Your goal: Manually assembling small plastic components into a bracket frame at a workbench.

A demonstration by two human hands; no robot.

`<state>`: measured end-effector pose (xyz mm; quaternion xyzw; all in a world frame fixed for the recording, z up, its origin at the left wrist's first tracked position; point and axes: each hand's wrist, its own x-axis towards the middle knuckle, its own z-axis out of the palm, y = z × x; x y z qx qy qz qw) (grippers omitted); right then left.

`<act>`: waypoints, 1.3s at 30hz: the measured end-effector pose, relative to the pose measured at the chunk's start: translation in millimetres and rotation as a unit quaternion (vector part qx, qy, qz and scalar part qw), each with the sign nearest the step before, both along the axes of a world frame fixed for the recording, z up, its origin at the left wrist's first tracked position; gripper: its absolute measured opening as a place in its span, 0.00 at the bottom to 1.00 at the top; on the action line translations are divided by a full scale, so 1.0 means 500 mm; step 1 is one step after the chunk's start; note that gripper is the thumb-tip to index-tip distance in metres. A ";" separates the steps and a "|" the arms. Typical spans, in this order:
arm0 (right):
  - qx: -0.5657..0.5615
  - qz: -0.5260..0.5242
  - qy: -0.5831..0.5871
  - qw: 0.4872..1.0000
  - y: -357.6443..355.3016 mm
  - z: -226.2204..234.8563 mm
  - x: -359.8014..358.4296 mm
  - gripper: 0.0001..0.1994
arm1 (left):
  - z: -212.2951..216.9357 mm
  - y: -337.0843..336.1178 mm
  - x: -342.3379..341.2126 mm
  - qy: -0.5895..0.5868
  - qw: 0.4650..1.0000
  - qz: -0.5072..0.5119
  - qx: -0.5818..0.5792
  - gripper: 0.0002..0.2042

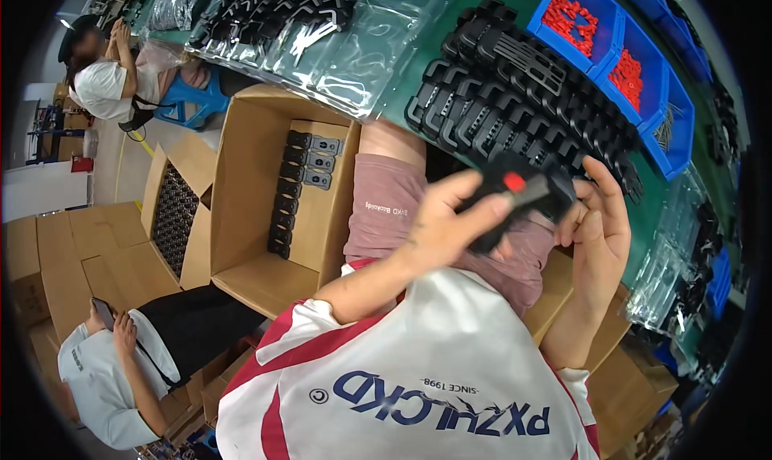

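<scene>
In front of my lap, my left hand (pixel 454 219) grips a black plastic part (pixel 527 188) with a red piece on its upper face. Motion blurs the part. My right hand (pixel 599 219) is at its right end, fingers curled against it, their tips partly hidden. Just beyond, rows of similar black plastic parts (pixel 482 114) lie on the green table (pixel 438 46). Blue bins (pixel 618 30) behind them hold small red pieces (pixel 571 22) and, in the nearest bin, thin metal pins or screws (pixel 663 130).
An open cardboard box (pixel 249 138) with black and grey parts stands left of my legs. Clear plastic trays (pixel 374 66) with black parts cover the table's left. One person (pixel 104 82) sits far left; another (pixel 121 371) holds a phone, lower left. Clear packaging (pixel 663 275) lies right.
</scene>
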<state>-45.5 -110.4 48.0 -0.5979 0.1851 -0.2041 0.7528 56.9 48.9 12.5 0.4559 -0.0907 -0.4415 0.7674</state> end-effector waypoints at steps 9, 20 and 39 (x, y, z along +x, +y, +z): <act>-0.018 -0.032 -0.010 0.999 0.002 -0.008 0.002 0.23 | -0.017 0.076 0.418 -0.150 0.896 0.417 -0.044 0.12; 0.027 -0.014 0.018 0.999 0.004 0.000 -0.011 0.18 | -0.036 0.115 0.500 -0.266 0.856 0.443 -0.016 0.12; 0.007 -0.202 -0.127 0.971 -0.081 -0.028 -0.004 0.08 | 0.066 -0.006 0.022 0.076 0.996 -0.034 -0.042 0.13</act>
